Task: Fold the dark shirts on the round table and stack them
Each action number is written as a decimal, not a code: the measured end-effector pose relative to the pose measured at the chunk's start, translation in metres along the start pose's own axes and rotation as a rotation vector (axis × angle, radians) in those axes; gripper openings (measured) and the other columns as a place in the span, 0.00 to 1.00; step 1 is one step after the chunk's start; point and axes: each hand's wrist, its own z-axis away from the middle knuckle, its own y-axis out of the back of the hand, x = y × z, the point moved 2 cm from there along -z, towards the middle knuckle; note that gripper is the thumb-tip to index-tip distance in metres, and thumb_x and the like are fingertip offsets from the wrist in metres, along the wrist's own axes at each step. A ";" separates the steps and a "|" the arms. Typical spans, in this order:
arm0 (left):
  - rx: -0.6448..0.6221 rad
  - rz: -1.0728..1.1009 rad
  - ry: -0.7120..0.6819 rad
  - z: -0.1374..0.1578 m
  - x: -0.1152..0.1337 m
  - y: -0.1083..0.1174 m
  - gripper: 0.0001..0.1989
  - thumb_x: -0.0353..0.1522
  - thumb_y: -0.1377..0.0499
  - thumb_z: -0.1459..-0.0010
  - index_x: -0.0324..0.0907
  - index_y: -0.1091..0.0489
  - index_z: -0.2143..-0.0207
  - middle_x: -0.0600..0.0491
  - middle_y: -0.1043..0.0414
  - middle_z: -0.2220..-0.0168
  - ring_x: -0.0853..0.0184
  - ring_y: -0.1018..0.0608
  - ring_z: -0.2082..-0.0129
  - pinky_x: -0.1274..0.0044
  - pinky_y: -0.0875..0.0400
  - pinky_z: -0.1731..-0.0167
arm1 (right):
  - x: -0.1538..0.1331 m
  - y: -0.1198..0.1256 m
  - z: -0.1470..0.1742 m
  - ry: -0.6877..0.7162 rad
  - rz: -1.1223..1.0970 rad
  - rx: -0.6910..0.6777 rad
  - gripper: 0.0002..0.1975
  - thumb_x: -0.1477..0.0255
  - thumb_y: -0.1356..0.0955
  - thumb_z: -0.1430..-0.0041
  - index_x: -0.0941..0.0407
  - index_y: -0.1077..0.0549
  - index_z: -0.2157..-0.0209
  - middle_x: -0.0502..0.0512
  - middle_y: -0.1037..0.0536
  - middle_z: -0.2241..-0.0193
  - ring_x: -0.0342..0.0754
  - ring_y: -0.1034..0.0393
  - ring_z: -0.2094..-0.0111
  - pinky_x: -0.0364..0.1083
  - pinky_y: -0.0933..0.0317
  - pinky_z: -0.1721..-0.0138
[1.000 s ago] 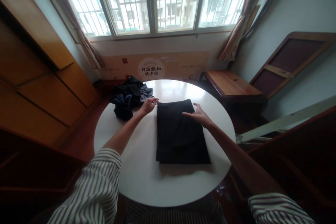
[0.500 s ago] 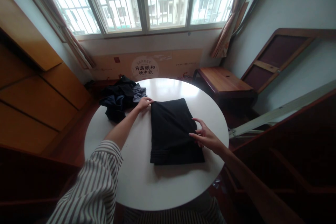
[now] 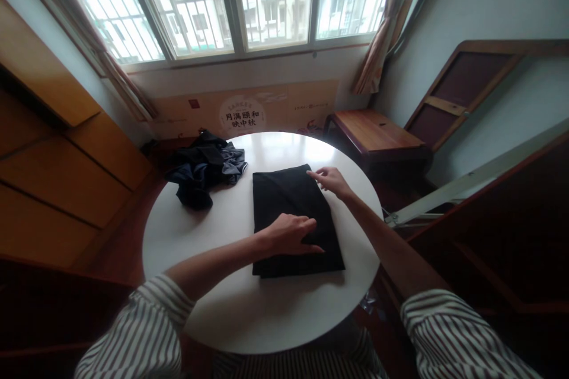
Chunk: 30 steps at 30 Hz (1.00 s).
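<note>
A folded black garment lies flat on a round white table. My left hand reaches across its lower half, thumb stretched toward the right and apart from the bent fingers, with nothing seen between them. At the garment's far right corner is my right hand, its fingers loosely extended and one fingertip at the cloth's edge. Whether that fingertip presses on the cloth is hard to tell. Part of the garment's near left side is hidden under my left hand and forearm.
A crumpled heap of dark clothes with a grey piece sits at the table's far left edge. Beyond the table stand a low wooden bench on the right and a barred window. Wooden cabinets line the left side.
My left hand has left the garment's far left corner and moved right and nearer, over its lower half. My right hand has shifted from the right side up to the far right corner.
</note>
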 end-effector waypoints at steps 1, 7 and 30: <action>-0.026 -0.024 -0.026 0.002 0.010 -0.006 0.24 0.51 0.41 0.40 0.40 0.31 0.55 0.49 0.25 0.63 0.62 0.21 0.68 0.77 0.32 0.72 | -0.003 -0.004 -0.013 -0.015 0.022 0.021 0.20 0.58 0.27 0.46 0.62 0.24 0.66 0.54 0.25 0.77 0.42 0.33 0.80 0.39 0.40 0.82; -0.088 -0.084 -0.094 0.002 0.027 -0.018 0.10 0.31 0.50 0.32 0.37 0.33 0.53 0.47 0.27 0.62 0.64 0.21 0.65 0.76 0.29 0.71 | -0.006 -0.024 -0.057 -0.027 0.075 0.142 0.11 0.66 0.28 0.46 0.62 0.23 0.70 0.56 0.23 0.73 0.43 0.31 0.74 0.39 0.37 0.74; -0.069 -0.268 -0.078 -0.011 0.044 -0.048 0.14 0.19 0.51 0.39 0.30 0.35 0.51 0.42 0.30 0.61 0.62 0.23 0.63 0.75 0.25 0.71 | 0.002 -0.019 -0.068 -0.096 0.167 0.158 0.16 0.62 0.28 0.44 0.62 0.23 0.65 0.60 0.22 0.70 0.49 0.27 0.68 0.43 0.35 0.68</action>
